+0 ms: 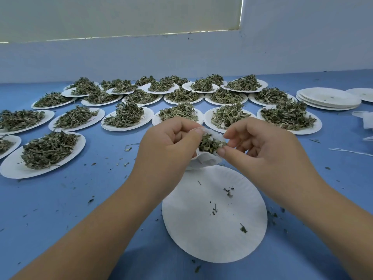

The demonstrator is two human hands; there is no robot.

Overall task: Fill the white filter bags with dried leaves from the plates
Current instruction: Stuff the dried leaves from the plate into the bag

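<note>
Both hands were raised over the blue table (105,199), meeting just above the far rim of the near plate (214,215). The left hand (169,146) held a white filter bag (205,158), fingers curled together and clamped on the bag's mouth at its 9 o'clock side; the bag's lower folds hung crumpled below the hand, touching or just above the plate rim, which one I could not tell. The right hand (262,146) came in from 3 o'clock, thumb and fingertips pinched together on a clump of dried leaves (210,143) sitting in the bag's open mouth. The remaining right fingers were loosely bent, slightly apart.

The near plate, at 6 o'clock from the hands, was almost bare: only a few dark leaf scraps (229,191) lay scattered on it.

From 9 o'clock round to 1 o'clock stood many white paper plates, each heaped with dried green leaves, in roughly 4 staggered rows. Nearest of these was a heaped plate (43,154) at 9 o'clock. Another heaped plate (289,118) lay at 1 o'clock, just beyond the right hand.

At 2 o'clock was a stack of empty plates (329,99), with 1 more plate (361,94) beside it at the frame edge. White fabric (365,120) and a loose white string (351,151) lay at 3 o'clock. Leaf crumbs dotted the table around the near plate.
</note>
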